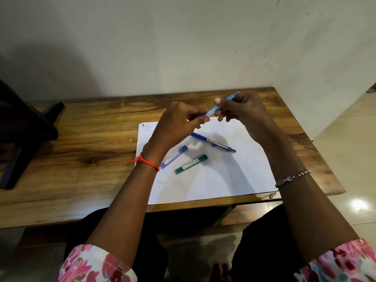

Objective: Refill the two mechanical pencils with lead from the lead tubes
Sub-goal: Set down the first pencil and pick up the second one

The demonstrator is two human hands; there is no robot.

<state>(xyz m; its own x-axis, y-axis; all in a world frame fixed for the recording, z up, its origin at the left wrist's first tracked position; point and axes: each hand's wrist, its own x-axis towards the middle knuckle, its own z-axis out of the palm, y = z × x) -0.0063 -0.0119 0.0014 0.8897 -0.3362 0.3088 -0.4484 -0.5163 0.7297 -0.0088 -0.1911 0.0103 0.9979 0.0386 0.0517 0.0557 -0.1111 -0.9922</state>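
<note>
White paper (223, 180) bears a green lead tube (191, 164), a blue lead tube (175, 156) half behind the left forearm (140, 180), and a dark blue mechanical pencil (213, 142). Above, left hand (177, 125) and right hand (244, 110) pinch the light blue mechanical pencil (212, 110). Dark object (24, 127) far left.

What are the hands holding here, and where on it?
A light blue pencil: the left hand pinches its lower end, the right hand grips the upper barrel.
</note>
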